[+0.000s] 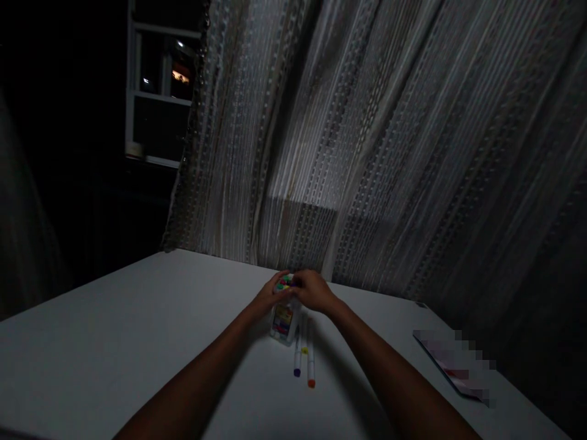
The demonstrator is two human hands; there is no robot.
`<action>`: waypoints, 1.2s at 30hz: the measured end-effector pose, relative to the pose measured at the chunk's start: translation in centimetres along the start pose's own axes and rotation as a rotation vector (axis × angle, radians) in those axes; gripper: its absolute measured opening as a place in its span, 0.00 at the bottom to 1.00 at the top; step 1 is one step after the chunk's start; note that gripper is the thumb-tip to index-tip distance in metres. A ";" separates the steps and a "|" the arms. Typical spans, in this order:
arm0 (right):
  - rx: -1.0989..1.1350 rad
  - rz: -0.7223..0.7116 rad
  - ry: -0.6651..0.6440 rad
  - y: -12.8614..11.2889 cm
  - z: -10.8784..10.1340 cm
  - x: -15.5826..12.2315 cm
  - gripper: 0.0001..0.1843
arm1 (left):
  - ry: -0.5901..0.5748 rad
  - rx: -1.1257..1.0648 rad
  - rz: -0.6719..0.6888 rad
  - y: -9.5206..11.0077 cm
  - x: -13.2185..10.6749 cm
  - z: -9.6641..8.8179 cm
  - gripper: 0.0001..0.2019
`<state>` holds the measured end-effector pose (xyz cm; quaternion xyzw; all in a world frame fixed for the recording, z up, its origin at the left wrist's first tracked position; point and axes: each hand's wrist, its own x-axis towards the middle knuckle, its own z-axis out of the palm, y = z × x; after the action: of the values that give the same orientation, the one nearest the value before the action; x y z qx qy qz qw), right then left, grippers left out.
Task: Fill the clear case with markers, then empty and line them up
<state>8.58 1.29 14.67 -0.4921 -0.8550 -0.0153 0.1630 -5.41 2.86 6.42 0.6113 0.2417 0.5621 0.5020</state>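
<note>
A clear container [283, 324] with a printed label stands upright on the white table, holding several markers. Their green, red and yellow caps [282, 285] show at its top. My left hand [269, 296] is curled around the upper part of the container. At its right side, my right hand [314, 291] has its fingers pinched on a marker with a purple end [293, 283], mostly hidden by the fingers. Below the hands, a purple-ended marker [297, 363], an orange-ended marker [311, 366] and a yellow-ended marker [304, 351] lie side by side.
The white table [137, 324] reaches back to a long woven curtain [330, 153]. A flat dark-edged object [452, 366], blurred out in part, lies at the table's right side. A window [160, 98] shows at the upper left. The room is dim.
</note>
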 end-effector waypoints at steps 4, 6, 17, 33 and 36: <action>-0.053 -0.009 -0.013 -0.9 0.5 -0.1 0.10 | 0.071 0.085 0.085 -0.3 0.4 0.1 0.24; 0.001 -0.042 -0.012 -1.0 0.7 -0.2 0.11 | 0.095 0.083 0.096 -0.6 0.3 -0.2 0.22; 0.652 0.005 0.422 2.1 5.6 -2.8 0.20 | 0.153 0.046 0.111 -1.5 -0.4 0.3 0.25; 0.866 0.078 0.241 1.2 5.3 -2.3 0.26 | 0.216 0.216 0.217 -1.9 -0.9 0.0 0.23; 0.884 -0.018 0.146 1.4 4.6 -1.7 0.23 | 0.187 0.179 0.214 -1.7 -1.0 0.1 0.24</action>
<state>9.35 1.48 9.68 -0.3656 -0.7699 0.3153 0.4173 -5.10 2.58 4.47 0.6208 0.2701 0.6431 0.3579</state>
